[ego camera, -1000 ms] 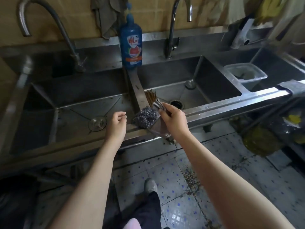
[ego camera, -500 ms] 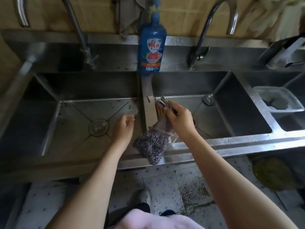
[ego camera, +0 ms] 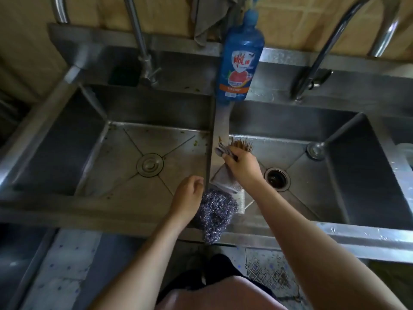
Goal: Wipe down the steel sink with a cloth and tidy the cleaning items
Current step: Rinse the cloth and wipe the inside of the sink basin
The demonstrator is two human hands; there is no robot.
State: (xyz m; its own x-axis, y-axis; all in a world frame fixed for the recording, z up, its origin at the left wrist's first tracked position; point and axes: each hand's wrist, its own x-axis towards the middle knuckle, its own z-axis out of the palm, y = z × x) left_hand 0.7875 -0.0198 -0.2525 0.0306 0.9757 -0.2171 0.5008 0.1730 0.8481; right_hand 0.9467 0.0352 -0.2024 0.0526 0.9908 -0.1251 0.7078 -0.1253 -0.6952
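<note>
A double steel sink (ego camera: pixel 156 108) lies below me, split by a narrow divider (ego camera: pixel 220 121). My right hand (ego camera: pixel 242 166) grips a grey cloth (ego camera: pixel 223 177) together with a brown bristle brush (ego camera: pixel 242 144) on that divider. The cloth hangs down under the hand. A steel wool scourer (ego camera: pixel 215 211) sits at the divider's near end, drooping over the front rim. My left hand (ego camera: pixel 188 195) hovers just left of the scourer with loosely curled fingers and holds nothing.
A blue dish soap bottle (ego camera: pixel 240 61) stands at the far end of the divider. Two taps (ego camera: pixel 143 45) (ego camera: pixel 324 45) rise behind the basins. A grey rag (ego camera: pixel 210 19) hangs on the wall. The right basin has an open drain (ego camera: pixel 277 178).
The view has tilted down and closer over the sink. My right hand slid the cloth and brush away from me along the divider. The scourer stayed at the front rim.
</note>
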